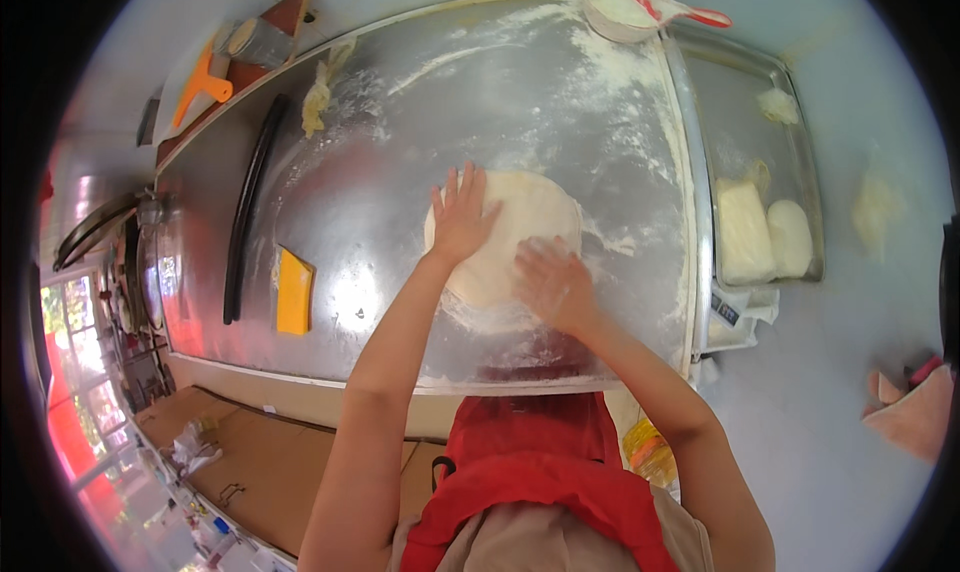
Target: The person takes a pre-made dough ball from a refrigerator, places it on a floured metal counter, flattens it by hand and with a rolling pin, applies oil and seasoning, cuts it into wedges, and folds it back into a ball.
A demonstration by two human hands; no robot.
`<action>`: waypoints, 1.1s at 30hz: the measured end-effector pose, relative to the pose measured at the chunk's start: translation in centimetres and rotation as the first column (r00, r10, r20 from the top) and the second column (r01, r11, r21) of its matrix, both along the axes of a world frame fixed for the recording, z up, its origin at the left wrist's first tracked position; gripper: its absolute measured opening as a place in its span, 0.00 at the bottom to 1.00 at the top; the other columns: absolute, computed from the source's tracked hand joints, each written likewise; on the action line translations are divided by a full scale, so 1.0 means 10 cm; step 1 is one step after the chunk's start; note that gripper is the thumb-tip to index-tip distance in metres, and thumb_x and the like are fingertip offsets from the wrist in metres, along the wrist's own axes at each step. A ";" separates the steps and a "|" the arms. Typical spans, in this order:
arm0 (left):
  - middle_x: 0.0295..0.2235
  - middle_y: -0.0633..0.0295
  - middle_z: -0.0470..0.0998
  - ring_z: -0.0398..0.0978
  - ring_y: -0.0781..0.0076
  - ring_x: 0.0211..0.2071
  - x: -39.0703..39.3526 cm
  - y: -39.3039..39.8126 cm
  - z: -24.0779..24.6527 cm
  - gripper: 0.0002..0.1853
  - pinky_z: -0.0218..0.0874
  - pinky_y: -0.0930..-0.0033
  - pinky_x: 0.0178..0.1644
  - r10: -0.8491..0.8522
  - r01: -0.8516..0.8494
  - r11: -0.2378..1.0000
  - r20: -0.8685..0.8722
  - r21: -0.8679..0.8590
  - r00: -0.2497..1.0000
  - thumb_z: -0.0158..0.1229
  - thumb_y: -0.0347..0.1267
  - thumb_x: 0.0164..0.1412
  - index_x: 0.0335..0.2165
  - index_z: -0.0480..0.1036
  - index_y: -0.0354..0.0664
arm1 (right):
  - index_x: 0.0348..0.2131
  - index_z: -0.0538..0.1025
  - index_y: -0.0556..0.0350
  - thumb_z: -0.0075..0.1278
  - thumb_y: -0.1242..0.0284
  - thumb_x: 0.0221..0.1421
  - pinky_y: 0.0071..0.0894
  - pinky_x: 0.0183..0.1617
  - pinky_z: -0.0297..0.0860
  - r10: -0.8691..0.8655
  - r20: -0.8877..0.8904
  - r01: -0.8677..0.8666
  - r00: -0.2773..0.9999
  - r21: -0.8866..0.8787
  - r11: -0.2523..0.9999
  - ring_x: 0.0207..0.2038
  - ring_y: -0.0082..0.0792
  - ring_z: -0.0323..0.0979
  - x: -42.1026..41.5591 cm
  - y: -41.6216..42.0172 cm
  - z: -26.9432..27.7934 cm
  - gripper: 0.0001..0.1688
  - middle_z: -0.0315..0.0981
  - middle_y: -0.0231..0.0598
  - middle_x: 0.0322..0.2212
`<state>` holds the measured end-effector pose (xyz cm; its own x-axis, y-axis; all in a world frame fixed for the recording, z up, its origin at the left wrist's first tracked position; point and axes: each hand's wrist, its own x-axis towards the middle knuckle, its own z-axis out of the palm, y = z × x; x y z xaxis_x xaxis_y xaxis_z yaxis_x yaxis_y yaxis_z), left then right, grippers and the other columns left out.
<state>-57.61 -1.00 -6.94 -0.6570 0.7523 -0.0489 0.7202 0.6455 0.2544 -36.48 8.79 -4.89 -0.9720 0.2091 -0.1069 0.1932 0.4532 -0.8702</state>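
A flattened round sheet of pale dough (529, 204) lies on the floured metal worktable (450, 121) in front of me. My left hand (465, 215) rests flat on its upper left part, fingers spread. Slightly blurred, my right hand (553, 279) is over the dough's lower right part, with its fingers apart. Neither hand grips anything. Loose flour surrounds the dough's lower edge. To the left on the table lie a yellow scraper (295, 293) and a long black rod (253, 212).
A tub of flour (619, 13) with a red-handled scoop (705, 16) stands at the back right corner. A metal tray (697, 197) at the right holds wrapped dough blocks (745, 230). A crumpled plastic piece (316, 103) and an orange tool (202, 84) are at the back left.
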 end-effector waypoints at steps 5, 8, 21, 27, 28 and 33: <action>0.49 0.53 0.73 0.72 0.54 0.44 -0.37 -0.23 0.26 0.38 0.64 0.58 0.49 0.189 -0.246 0.963 0.370 0.112 0.909 0.65 0.44 0.49 0.55 0.64 0.37 | 0.59 0.60 0.55 0.59 0.55 0.47 0.43 0.59 0.60 -0.240 -0.022 0.216 0.971 0.521 0.826 0.54 0.46 0.64 -0.71 0.75 -0.09 0.46 0.63 0.48 0.56; 0.37 0.56 0.78 0.74 0.66 0.34 -0.37 -0.50 0.08 0.32 0.66 0.65 0.38 0.352 -0.483 0.869 0.556 0.105 0.753 0.70 0.36 0.42 0.46 0.72 0.36 | 0.55 0.66 0.57 0.63 0.54 0.41 0.42 0.56 0.63 -0.199 0.230 0.173 0.953 0.127 0.977 0.54 0.47 0.65 -1.07 0.93 -0.03 0.46 0.65 0.50 0.53; 0.47 0.58 0.74 0.70 0.72 0.48 -0.28 -0.56 0.67 0.31 0.61 0.69 0.54 -0.082 -0.479 0.873 0.996 0.094 0.046 0.65 0.25 0.49 0.53 0.67 0.35 | 0.43 0.73 0.57 0.67 0.64 0.37 0.35 0.48 0.66 0.065 0.391 -0.017 0.918 -0.125 0.992 0.43 0.36 0.71 -1.21 0.95 0.36 0.32 0.73 0.40 0.40; 0.43 0.61 0.77 0.74 0.73 0.43 -0.47 -0.60 1.56 0.24 0.64 0.69 0.50 -0.100 -0.423 0.856 0.897 0.298 0.430 0.64 0.23 0.49 0.47 0.72 0.39 | 0.50 0.70 0.52 0.60 0.65 0.46 0.38 0.53 0.66 0.024 0.144 -0.015 0.989 -0.065 0.998 0.49 0.40 0.71 -1.21 0.98 1.41 0.31 0.73 0.44 0.45; 0.42 0.60 0.78 0.74 0.73 0.42 -0.53 -0.56 1.54 0.22 0.65 0.70 0.49 -0.064 -0.352 0.889 0.841 0.292 0.537 0.63 0.22 0.48 0.46 0.73 0.39 | 0.50 0.71 0.52 0.59 0.66 0.48 0.39 0.53 0.66 -0.003 0.120 -0.012 0.993 0.126 0.992 0.48 0.41 0.71 -1.22 0.95 1.30 0.29 0.73 0.43 0.45; 0.39 0.58 0.79 0.76 0.64 0.42 -0.22 -0.64 0.60 0.19 0.66 0.65 0.47 -0.074 -0.101 0.927 0.444 0.360 0.893 0.58 0.17 0.43 0.38 0.76 0.41 | 0.46 0.76 0.45 0.49 0.73 0.51 0.42 0.53 0.66 0.133 -0.213 0.037 0.968 0.645 0.764 0.49 0.43 0.69 -0.80 0.70 0.04 0.20 0.73 0.40 0.44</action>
